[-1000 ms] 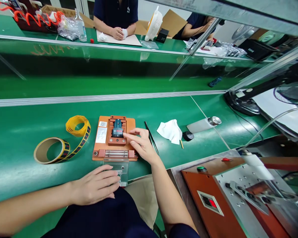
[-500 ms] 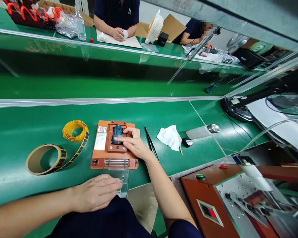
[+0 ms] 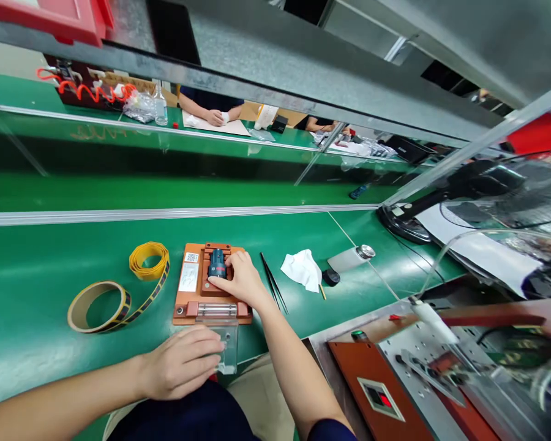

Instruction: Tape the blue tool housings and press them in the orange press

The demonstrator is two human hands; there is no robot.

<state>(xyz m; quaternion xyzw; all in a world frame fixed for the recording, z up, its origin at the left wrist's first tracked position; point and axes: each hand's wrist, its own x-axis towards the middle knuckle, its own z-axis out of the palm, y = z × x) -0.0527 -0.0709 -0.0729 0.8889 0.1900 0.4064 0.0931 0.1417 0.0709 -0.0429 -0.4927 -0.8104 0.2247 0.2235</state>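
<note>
A dark blue tool battery point(image 3: 217, 262) with red lettering sits in the recess of an orange-brown fixture point(image 3: 182, 300). My right hand point(image 3: 243, 278) has its thumb at the battery's near end and its fingers along the right side, closed on it. At the fixture's near edge a clear plastic cover point(image 3: 229, 349) is swung down towards me. My left hand point(image 3: 183, 361) lies over the left part of this cover, fingers together and bent around it; its thumb is hidden. Black tweezers point(image 3: 273, 282) lie to the right of the fixture.
Left of the fixture stands a yellow-edged label roll point(image 3: 76, 306), its strip running to a yellow coil point(image 3: 149, 252). A white cloth point(image 3: 303, 269), a bottle point(image 3: 351, 258) and a black cap point(image 3: 331, 277) lie rightward. An orange-brown machine point(image 3: 367, 373) occupies the near right. Co-workers sit opposite.
The camera view has tilted up, showing more of the overhead shelf. My right thumb has shifted from across the battery to its near end. My left hand stays at the cover.
</note>
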